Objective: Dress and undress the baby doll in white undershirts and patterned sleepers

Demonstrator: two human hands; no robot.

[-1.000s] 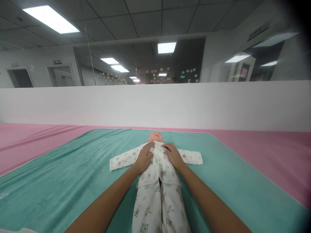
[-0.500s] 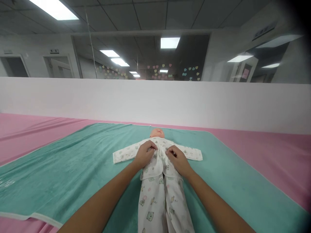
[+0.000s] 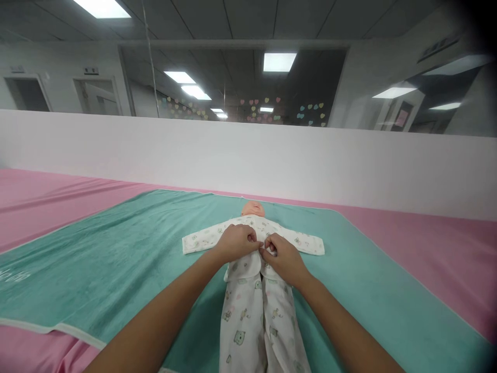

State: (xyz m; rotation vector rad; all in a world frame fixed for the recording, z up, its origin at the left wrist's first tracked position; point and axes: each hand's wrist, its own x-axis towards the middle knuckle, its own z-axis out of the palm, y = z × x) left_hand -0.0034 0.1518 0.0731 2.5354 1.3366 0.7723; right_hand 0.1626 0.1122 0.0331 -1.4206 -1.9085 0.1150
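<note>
A baby doll (image 3: 253, 208) lies on its back, head away from me, arms spread sideways. It wears a white printed jacket (image 3: 244, 267) and matching trousers (image 3: 243, 326) with small animal figures. My left hand (image 3: 239, 241) is over the doll's chest, thumb and fingers pinched at the jacket's front edge. Close beside it, my right hand (image 3: 282, 257) pinches the other side of the front opening, the fingertips of both hands nearly touching. The fastening between the fingers is too small to make out. Below the hands the jacket's two front flaps hang slightly apart.
Under the doll spreads a teal blanket (image 3: 128, 254) with a pale edge, lying on a pink sheet (image 3: 438, 248). A low white wall (image 3: 217, 155) runs behind, with a large glass pane above it that shows ceiling lights and heart stickers.
Both hands have moved inward to the middle of the jacket's front, and their fingertips now meet there. The view has tilted slightly. The doll stays in place.
</note>
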